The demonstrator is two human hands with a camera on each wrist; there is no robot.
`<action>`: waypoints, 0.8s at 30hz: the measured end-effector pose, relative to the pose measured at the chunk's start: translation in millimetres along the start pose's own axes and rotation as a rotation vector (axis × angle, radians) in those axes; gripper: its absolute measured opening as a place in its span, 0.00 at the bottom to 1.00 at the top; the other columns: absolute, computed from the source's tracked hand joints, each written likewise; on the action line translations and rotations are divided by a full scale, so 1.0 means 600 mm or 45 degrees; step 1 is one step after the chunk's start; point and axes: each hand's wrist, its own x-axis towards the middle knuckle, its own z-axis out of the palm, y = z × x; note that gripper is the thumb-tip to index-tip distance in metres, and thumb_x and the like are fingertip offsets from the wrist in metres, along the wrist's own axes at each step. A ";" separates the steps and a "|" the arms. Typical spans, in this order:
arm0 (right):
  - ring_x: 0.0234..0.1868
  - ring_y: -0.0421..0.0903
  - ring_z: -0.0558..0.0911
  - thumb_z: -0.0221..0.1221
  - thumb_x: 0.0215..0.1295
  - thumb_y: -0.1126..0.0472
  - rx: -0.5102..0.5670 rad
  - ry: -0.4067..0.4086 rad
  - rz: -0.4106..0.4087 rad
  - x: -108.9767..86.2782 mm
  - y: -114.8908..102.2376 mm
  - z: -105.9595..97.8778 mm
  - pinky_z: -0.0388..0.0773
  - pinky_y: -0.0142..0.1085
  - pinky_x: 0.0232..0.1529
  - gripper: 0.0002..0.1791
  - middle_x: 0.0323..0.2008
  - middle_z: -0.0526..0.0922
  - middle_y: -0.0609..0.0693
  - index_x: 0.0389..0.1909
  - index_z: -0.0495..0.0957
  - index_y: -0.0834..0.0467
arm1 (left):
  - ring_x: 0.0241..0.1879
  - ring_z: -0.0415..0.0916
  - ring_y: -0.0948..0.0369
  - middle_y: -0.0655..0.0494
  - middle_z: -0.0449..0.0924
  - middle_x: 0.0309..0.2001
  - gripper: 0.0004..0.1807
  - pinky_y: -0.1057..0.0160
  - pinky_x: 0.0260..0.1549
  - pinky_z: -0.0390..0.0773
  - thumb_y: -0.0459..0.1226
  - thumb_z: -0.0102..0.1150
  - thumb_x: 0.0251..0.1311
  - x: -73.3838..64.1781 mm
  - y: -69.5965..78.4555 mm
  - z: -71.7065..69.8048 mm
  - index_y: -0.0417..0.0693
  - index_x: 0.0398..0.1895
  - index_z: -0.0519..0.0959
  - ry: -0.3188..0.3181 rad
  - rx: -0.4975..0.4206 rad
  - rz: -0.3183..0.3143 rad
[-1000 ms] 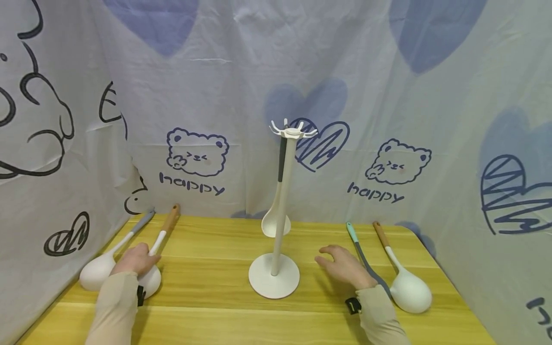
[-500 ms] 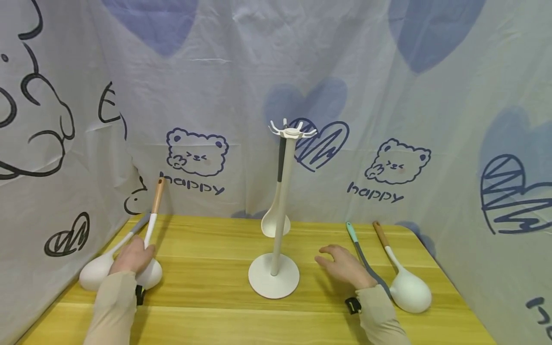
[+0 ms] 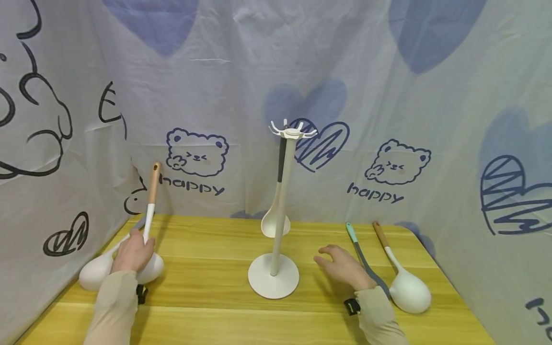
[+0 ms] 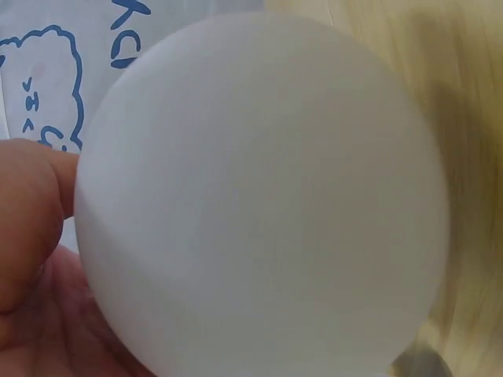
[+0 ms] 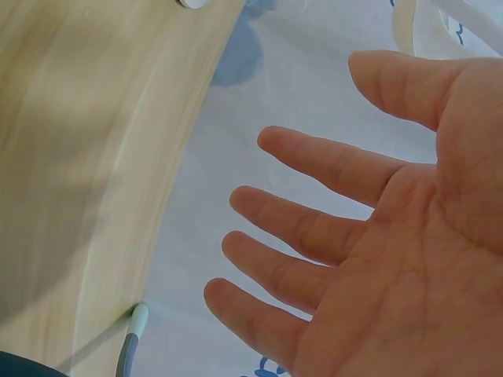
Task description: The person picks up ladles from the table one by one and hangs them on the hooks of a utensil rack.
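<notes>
At the left of the wooden table (image 3: pixel 207 292), the left hand (image 3: pixel 132 252) grips a ladle (image 3: pixel 149 216) close to its bowl (image 4: pixel 263 196). It looks light, stiff and smooth, probably steadiest held there. The right hand (image 3: pixel 343 267) holds nothing.

light: diffuse | shadows: soft, on tabletop (image 3: pixel 207 287) | left wrist view: slightly blurred

Yellow wooden table (image 3: pixel 207 292) with white stand (image 3: pixel 281 211), grey-handled ladle (image 3: pixel 95 274), teal-handled utensil (image 3: pixel 364 258), brown-handled ladle (image 3: pixel 409 290).
</notes>
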 end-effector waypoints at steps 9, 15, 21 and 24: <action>0.63 0.61 0.74 0.56 0.71 0.51 -0.004 0.043 0.025 0.002 -0.005 0.008 0.69 0.56 0.64 0.23 0.60 0.78 0.61 0.58 0.77 0.63 | 0.30 0.73 0.45 0.37 0.71 0.30 0.20 0.51 0.26 0.74 0.41 0.43 0.73 0.004 0.011 0.009 0.27 0.46 0.63 0.145 -0.041 0.069; 0.63 0.61 0.74 0.56 0.71 0.50 -0.001 0.068 0.034 0.002 -0.008 0.011 0.70 0.56 0.64 0.23 0.61 0.77 0.60 0.57 0.78 0.61 | 0.31 0.74 0.44 0.38 0.72 0.32 0.17 0.51 0.26 0.74 0.41 0.46 0.72 0.004 0.021 0.017 0.31 0.46 0.66 0.291 -0.080 0.116; 0.64 0.60 0.74 0.56 0.71 0.49 0.016 0.112 0.037 0.005 -0.010 0.014 0.70 0.55 0.64 0.23 0.61 0.77 0.59 0.58 0.78 0.61 | 0.31 0.74 0.45 0.39 0.73 0.32 0.17 0.53 0.25 0.72 0.44 0.47 0.72 0.002 0.032 0.019 0.36 0.47 0.67 0.349 -0.104 0.123; 0.63 0.60 0.74 0.56 0.71 0.49 0.028 0.143 0.015 0.008 -0.016 0.011 0.71 0.55 0.64 0.24 0.60 0.78 0.59 0.58 0.77 0.61 | 0.32 0.74 0.45 0.37 0.75 0.35 0.17 0.53 0.26 0.72 0.43 0.48 0.72 0.001 0.035 0.019 0.36 0.49 0.67 0.356 -0.110 0.158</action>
